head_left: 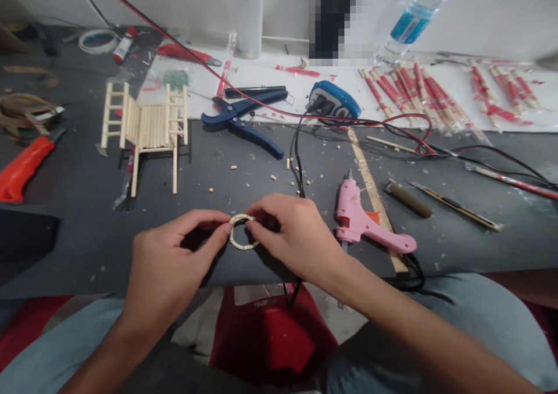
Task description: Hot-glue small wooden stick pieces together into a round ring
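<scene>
A small pale ring (242, 247) made of short stick pieces is held between my two hands, over the front part of the dark table. My left hand (168, 260) pinches its left edge with thumb and forefinger. On the other side, the fingers of my right hand (296, 231) close on the ring's upper right edge, covering part of it. A miniature chair-like frame of pale sticks (150, 126) stands behind my left hand. To the right of my right hand lies a pink glue gun (355, 214).
Blue cutters (244, 121), a blue power socket (333, 100) and wrapped sticks (418, 89) lie farther back. Cables cross the table. A knife (455, 205) rests at right, an orange-handled tool (24, 167) at left. A bottle (412, 25) stands behind.
</scene>
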Demonstrator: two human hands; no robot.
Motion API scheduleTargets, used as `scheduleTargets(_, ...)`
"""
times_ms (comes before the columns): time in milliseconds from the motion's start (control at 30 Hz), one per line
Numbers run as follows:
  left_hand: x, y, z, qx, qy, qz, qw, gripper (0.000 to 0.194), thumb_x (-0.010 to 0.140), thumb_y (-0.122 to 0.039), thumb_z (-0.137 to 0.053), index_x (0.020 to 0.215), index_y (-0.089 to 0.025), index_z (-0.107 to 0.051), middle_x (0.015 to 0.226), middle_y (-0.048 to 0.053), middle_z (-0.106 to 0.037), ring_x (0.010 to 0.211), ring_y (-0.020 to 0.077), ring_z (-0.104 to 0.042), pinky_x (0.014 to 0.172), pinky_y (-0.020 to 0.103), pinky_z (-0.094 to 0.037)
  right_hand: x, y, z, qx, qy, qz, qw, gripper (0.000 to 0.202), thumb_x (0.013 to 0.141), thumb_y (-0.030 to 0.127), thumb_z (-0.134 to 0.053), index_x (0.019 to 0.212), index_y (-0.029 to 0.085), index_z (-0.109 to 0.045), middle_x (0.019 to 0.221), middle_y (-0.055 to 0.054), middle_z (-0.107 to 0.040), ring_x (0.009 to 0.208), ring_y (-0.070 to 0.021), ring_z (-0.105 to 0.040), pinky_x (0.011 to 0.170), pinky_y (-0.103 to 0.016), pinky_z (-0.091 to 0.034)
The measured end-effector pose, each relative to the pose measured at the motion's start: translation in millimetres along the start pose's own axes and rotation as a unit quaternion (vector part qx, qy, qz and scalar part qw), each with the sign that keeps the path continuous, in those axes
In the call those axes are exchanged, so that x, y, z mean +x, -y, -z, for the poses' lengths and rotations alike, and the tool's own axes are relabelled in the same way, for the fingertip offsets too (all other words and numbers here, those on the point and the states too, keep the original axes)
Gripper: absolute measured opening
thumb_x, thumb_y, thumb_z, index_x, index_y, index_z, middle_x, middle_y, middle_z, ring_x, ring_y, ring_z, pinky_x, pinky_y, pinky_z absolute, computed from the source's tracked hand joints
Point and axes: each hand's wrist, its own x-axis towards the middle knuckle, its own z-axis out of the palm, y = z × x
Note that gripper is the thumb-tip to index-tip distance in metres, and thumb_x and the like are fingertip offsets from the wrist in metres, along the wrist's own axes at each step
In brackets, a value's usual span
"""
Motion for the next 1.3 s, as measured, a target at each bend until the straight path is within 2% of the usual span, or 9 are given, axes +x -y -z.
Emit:
scheduleTargets(200, -2.5, -0.1, -5.2, 0.072, -0.005, -0.101, 0.992, 0.011, 0.094, -0.032, -0.071, 0.096, -0.032, -0.082, 0.091, -0.003, -0.084, 0.079, 0.02, -0.078, 0.08, 0.027, -0.054, -2.8, -6.1, -3.6, -0.03, -0.013, 0.015, 0.999, 0.015, 0.094, 0.008, -0.068, 0.094, 0.018, -0.079, 0.086, -0.003, -0.076, 0.077, -0.0158, -0.066, 0.074, -0.027, -0.045)
scheduleTargets(467, -4.1, 3.7, -5.1, 0.101, -0.008, -0.151, 0.983, 0.014, 0.098, -0.028, -0.066, 0.097, -0.03, -0.08, 0.096, -0.001, -0.084, 0.088, 0.0214, -0.078, 0.082, 0.028, -0.052, -1.2, -9.1, -8.5, -0.036, -0.01, 0.018, 0.999, 0.016, 0.096, 0.01, -0.067, 0.097, 0.019, -0.08, 0.086, -0.003, -0.074, 0.08, -0.0168, -0.068, 0.076, -0.027, -0.047)
scheduleTargets(733, -1.3, 3.8, -4.7, 0.102, 0.004, -0.152, 0.983, 0.012, 0.096, -0.029, -0.068, 0.097, -0.029, -0.08, 0.095, -0.001, -0.083, 0.087, 0.0208, -0.078, 0.081, 0.029, -0.051, -1.6, -8.5, -10.4, -0.036, -0.016, 0.014, 0.999, 0.017, 0.094, 0.008, -0.067, 0.098, 0.017, -0.081, 0.086, -0.003, -0.073, 0.079, -0.0162, -0.068, 0.076, -0.027, -0.047)
scheduleTargets(900, -0.5, 2.8, -5.2, 0.103, 0.005, -0.145, 0.984, 0.014, 0.096, -0.031, -0.067, 0.095, -0.03, -0.08, 0.094, -0.002, -0.082, 0.086, 0.0208, -0.077, 0.08, 0.029, -0.05, -1.3, -6.9, -10.0, -0.035, -0.018, 0.011, 0.999, 0.015, 0.097, 0.014, -0.067, 0.097, 0.017, -0.081, 0.082, -0.003, -0.072, 0.078, -0.0164, -0.067, 0.074, -0.027, -0.047)
scheduleTargets(1100, -0.5, 2.1, -0.9, 0.109, 0.005, -0.114, 0.988, 0.013, 0.095, -0.034, -0.068, 0.096, -0.031, -0.081, 0.094, -0.003, -0.083, 0.084, 0.0209, -0.077, 0.077, 0.03, -0.051, -0.1, -7.1, -12.2, -0.046, -0.028, 0.018, 0.998, 0.016, 0.098, 0.012, -0.067, 0.096, 0.016, -0.082, 0.084, -0.003, -0.073, 0.078, -0.0163, -0.067, 0.074, -0.027, -0.045)
scheduleTargets(1300, 1.5, 0.2, 3.0, 0.144, 0.009, -0.097, 0.985, 0.011, 0.09, -0.03, -0.069, 0.092, -0.033, -0.079, 0.089, -0.006, -0.08, 0.082, 0.0191, -0.077, 0.073, 0.03, -0.051, -0.4, -9.1, -15.2, -0.042, -0.041, 0.035, 0.998, 0.013, 0.098, 0.011, -0.069, 0.096, 0.014, -0.082, 0.082, -0.004, -0.074, 0.077, -0.0162, -0.067, 0.073, -0.027, -0.045)
